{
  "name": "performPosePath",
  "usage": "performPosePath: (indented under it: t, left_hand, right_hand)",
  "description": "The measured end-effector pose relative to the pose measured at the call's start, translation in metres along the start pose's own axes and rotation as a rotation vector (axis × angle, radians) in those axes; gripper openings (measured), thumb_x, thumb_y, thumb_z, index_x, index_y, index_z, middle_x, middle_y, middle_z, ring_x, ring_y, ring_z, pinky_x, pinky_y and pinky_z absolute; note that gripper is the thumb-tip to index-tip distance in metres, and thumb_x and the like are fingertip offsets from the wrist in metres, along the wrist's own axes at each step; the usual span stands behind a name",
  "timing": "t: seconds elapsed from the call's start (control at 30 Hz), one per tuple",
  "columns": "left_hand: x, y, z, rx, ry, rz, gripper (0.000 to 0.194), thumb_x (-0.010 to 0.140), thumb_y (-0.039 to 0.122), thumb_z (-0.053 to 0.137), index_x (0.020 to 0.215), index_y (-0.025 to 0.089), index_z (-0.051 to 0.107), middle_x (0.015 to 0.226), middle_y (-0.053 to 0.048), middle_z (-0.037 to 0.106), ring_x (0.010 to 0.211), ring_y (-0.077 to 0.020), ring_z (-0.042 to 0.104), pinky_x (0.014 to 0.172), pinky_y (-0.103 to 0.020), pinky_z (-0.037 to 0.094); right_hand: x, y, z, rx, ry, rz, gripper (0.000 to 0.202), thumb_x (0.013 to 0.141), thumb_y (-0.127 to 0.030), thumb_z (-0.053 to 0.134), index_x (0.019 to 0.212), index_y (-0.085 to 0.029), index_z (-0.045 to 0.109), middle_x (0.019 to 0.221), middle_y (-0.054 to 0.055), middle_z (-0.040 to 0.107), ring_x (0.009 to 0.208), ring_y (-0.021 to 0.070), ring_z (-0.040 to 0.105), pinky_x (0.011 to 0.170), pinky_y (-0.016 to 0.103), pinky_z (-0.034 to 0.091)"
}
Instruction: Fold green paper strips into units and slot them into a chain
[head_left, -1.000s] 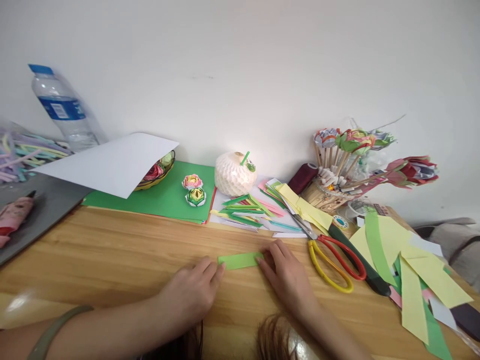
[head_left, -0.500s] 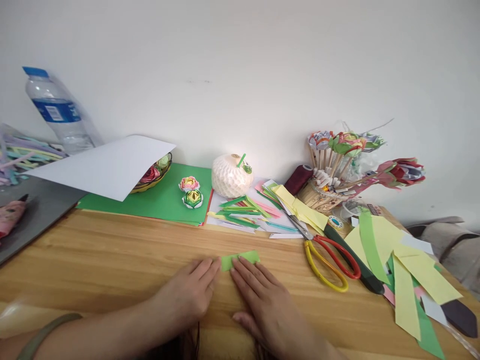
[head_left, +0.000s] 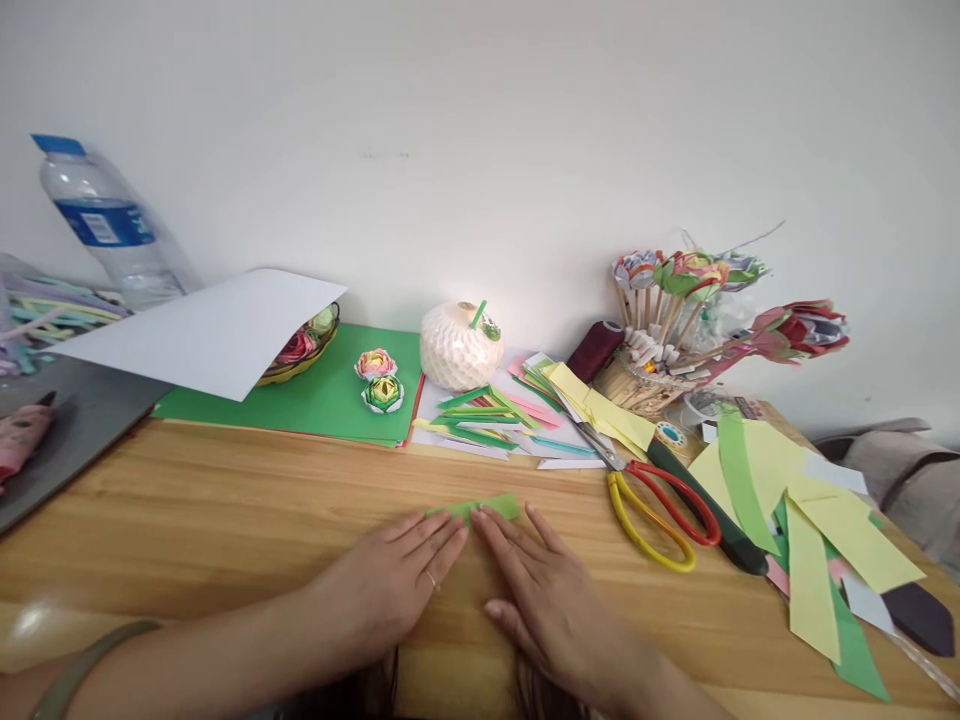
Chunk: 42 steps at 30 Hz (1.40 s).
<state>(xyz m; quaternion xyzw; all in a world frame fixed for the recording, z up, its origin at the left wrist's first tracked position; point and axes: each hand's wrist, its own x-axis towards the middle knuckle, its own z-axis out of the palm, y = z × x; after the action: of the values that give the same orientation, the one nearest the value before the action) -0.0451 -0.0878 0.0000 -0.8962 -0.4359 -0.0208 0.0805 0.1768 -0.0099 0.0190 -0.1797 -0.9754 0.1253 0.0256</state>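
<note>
A light green paper strip (head_left: 495, 506) lies flat on the wooden table near the middle. The fingertips of my left hand (head_left: 397, 580) rest on its left part, fingers stretched out, a ring on one finger. My right hand (head_left: 551, 600) lies flat beside it, its index and middle fingertips touching the strip near its centre and its thumb spread away. Both hands press from above, and neither grips the paper. Parts of the strip are hidden under the fingers.
Scissors (head_left: 645, 500) and a dark green-handled tool (head_left: 739, 550) lie right, near cut paper pieces (head_left: 814, 580). Behind are folded strips (head_left: 487, 420), a white textured ornament (head_left: 459, 350), two paper flowers (head_left: 382, 393), green sheets (head_left: 300, 415) and a bottle (head_left: 105, 225).
My left hand has moved right and its fingers have spread onto the strip's left part. The fingers of my right hand have spread a little wider. The view has shifted slightly.
</note>
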Motion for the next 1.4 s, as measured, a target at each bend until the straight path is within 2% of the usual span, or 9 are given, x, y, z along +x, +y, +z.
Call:
performPosePath:
  t: [0.3, 0.47, 0.6, 0.73, 0.87, 0.93, 1.03, 1.2, 1.4]
  left_hand:
    - [-0.013, -0.009, -0.005, -0.050, -0.031, 0.019, 0.051, 0.082, 0.005, 0.036, 0.133, 0.004, 0.037, 0.133, -0.016, 0.047, 0.122, -0.0243, 0.046, 0.103, -0.039, 0.034]
    - [-0.030, -0.011, -0.005, -0.046, -0.026, 0.027, 0.061, 0.075, 0.000, 0.035, 0.136, 0.004, 0.032, 0.137, -0.014, 0.042, 0.127, -0.0250, 0.039, 0.106, -0.039, 0.030]
    - [-0.055, -0.021, -0.006, -0.030, -0.016, -0.045, 0.065, 0.074, -0.001, 0.034, 0.138, 0.006, 0.028, 0.138, -0.013, 0.042, 0.128, -0.0238, 0.038, 0.105, -0.038, 0.032]
    - [-0.065, -0.035, -0.008, -0.024, -0.010, -0.077, 0.059, 0.077, -0.002, 0.035, 0.135, 0.010, 0.034, 0.130, -0.011, 0.052, 0.120, -0.0226, 0.047, 0.099, -0.037, 0.040]
    - [-0.045, -0.047, -0.009, 0.024, 0.136, 0.028, 0.041, 0.086, 0.002, 0.035, 0.125, 0.010, 0.046, 0.110, -0.011, 0.065, 0.103, -0.0188, 0.060, 0.092, -0.032, 0.045]
    - [-0.028, -0.048, -0.010, 0.049, 0.224, 0.112, 0.035, 0.089, 0.007, 0.037, 0.122, 0.009, 0.049, 0.097, -0.010, 0.069, 0.096, -0.0190, 0.062, 0.088, -0.033, 0.047]
    - [-0.003, -0.046, -0.010, 0.124, 0.301, 0.188, 0.023, 0.089, 0.008, 0.042, 0.106, 0.010, 0.057, 0.081, -0.007, 0.068, 0.077, -0.0177, 0.063, 0.076, -0.031, 0.049]
    - [0.023, -0.042, -0.008, 0.091, 0.239, 0.104, 0.014, 0.087, 0.016, 0.051, 0.075, 0.014, 0.059, 0.067, -0.002, 0.060, 0.063, -0.0159, 0.055, 0.059, -0.028, 0.045]
    - [0.028, -0.051, -0.001, 0.032, 0.179, 0.028, 0.018, 0.087, 0.011, 0.048, 0.071, 0.014, 0.058, 0.069, -0.003, 0.059, 0.065, -0.0160, 0.053, 0.059, -0.027, 0.042]
  right_hand:
    - [-0.018, 0.016, 0.000, -0.052, 0.019, 0.052, 0.068, 0.091, -0.024, 0.039, 0.145, -0.013, -0.001, 0.144, 0.012, 0.032, 0.133, 0.0207, 0.030, 0.110, 0.051, 0.017]
    - [-0.018, 0.015, -0.001, -0.107, 0.021, 0.060, 0.064, 0.093, -0.027, 0.037, 0.145, -0.013, 0.003, 0.146, 0.011, 0.029, 0.135, 0.0216, 0.023, 0.110, 0.052, 0.018]
    - [-0.019, 0.017, -0.003, -0.141, 0.045, 0.045, 0.060, 0.093, -0.030, 0.038, 0.145, -0.014, 0.012, 0.142, 0.010, 0.036, 0.135, 0.0239, 0.023, 0.108, 0.055, 0.020]
    - [-0.009, 0.019, -0.007, -0.157, 0.166, 0.022, 0.045, 0.092, -0.028, 0.042, 0.134, -0.014, 0.037, 0.127, 0.012, 0.055, 0.123, 0.0252, 0.044, 0.105, 0.057, 0.026]
    - [0.020, 0.011, -0.012, -0.150, 0.344, -0.058, 0.029, 0.090, -0.021, 0.046, 0.117, -0.012, 0.052, 0.106, 0.010, 0.066, 0.102, 0.0226, 0.058, 0.097, 0.048, 0.037]
    - [0.037, 0.007, -0.011, -0.173, 0.340, -0.132, 0.030, 0.088, -0.022, 0.050, 0.115, -0.010, 0.053, 0.106, 0.011, 0.065, 0.098, 0.0232, 0.058, 0.085, 0.039, 0.046]
    - [0.055, 0.006, -0.005, -0.311, 0.298, -0.215, 0.018, 0.087, -0.015, 0.049, 0.102, -0.010, 0.058, 0.088, 0.009, 0.067, 0.079, 0.0208, 0.059, 0.067, 0.032, 0.047]
    - [0.057, 0.017, 0.000, -0.369, 0.302, -0.241, 0.011, 0.087, -0.011, 0.048, 0.084, -0.014, 0.058, 0.071, 0.005, 0.062, 0.065, 0.0179, 0.053, 0.055, 0.028, 0.039]
    - [0.056, 0.015, -0.003, -0.266, 0.327, -0.143, 0.012, 0.088, -0.022, 0.049, 0.089, -0.015, 0.058, 0.077, 0.005, 0.062, 0.074, 0.0182, 0.053, 0.063, 0.028, 0.040]
